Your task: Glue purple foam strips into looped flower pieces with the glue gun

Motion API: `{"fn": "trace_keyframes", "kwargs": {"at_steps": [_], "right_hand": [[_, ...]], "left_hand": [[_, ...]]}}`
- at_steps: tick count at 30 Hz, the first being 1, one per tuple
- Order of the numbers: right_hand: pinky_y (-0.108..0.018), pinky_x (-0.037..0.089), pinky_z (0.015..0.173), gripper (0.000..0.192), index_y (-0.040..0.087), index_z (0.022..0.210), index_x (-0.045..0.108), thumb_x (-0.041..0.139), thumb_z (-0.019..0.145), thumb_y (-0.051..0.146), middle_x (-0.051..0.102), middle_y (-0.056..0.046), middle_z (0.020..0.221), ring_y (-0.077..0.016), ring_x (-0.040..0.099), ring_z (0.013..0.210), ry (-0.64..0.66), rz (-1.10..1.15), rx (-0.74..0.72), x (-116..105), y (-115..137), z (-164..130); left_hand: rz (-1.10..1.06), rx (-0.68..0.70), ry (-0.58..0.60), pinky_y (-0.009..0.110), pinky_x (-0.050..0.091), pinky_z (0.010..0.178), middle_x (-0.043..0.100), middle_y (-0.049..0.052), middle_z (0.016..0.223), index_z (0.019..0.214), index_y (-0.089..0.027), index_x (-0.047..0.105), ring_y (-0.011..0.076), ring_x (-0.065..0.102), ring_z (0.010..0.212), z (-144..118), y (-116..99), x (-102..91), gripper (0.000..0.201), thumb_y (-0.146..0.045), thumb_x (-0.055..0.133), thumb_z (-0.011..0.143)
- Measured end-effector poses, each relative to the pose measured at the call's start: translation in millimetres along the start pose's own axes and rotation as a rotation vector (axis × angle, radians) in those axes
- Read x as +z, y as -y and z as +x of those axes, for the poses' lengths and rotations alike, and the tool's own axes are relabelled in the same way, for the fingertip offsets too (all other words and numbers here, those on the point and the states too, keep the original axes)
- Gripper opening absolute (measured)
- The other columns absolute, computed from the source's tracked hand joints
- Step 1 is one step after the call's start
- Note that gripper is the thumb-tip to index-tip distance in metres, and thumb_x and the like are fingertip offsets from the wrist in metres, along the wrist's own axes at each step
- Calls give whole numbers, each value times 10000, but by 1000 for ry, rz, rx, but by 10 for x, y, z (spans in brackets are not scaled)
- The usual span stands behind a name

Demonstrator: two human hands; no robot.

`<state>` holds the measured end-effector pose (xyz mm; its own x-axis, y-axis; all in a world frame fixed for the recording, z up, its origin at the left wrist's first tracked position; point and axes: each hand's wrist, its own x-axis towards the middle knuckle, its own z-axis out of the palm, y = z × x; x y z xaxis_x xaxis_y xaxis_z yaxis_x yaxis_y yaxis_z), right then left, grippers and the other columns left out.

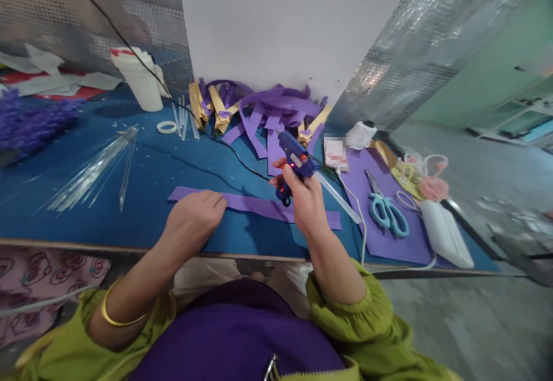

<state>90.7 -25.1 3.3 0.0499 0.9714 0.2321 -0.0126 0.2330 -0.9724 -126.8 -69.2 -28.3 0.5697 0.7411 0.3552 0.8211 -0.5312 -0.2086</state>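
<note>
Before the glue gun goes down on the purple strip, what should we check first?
1. Left hand pressing the purple strip flat on the blue table: ok.
2. Right hand gripping the glue gun: ok.
3. Glue stick loaded at the back of the gun: ok.
4. Black cord off the strip: ok.
5. Glue at the nozzle: cannot tell, too small.
6. Scissors away from both hands: ok.

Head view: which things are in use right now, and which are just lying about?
In use: left hand pressing the purple strip; right hand gripping the glue gun.
Lying about: scissors, white bottle, tape ring, clear sticks.
</note>
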Motion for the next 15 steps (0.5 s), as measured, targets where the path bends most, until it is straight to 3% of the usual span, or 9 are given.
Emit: {"fn": "trace_keyframes", "kwargs": {"at_steps": [5, 11, 15], "right_hand": [[-286, 493, 692, 326, 186, 1060, 643, 591, 884, 455, 690, -37, 876, -155, 652, 756, -30, -247, -73, 9, 142, -58], [-274, 482, 693, 219, 197, 1028, 638, 604, 898, 370, 703, -35, 897, -161, 639, 761, 385, -491, -119, 153, 151, -193], [-264, 471, 740, 173, 199, 1025, 601, 606, 904, 322, 695, -33, 950, -165, 642, 837, 544, -560, -149, 339, 121, -234]], "left_hand": [[-82, 41, -105, 354, 530, 701, 720, 111, 931, 987, -104, 687, 246, 669, 859, -41, -109, 11, 232, -63, 469, 922], [-143, -81, -214, 383, 545, 875, 745, 117, 1031, 1061, -82, 699, 249, 675, 989, -327, -19, 6, 234, -200, 521, 965], [-151, -211, -179, 453, 521, 936, 736, 146, 1111, 1112, -55, 686, 299, 652, 1076, -495, 111, -32, 361, -354, 554, 960]]}}
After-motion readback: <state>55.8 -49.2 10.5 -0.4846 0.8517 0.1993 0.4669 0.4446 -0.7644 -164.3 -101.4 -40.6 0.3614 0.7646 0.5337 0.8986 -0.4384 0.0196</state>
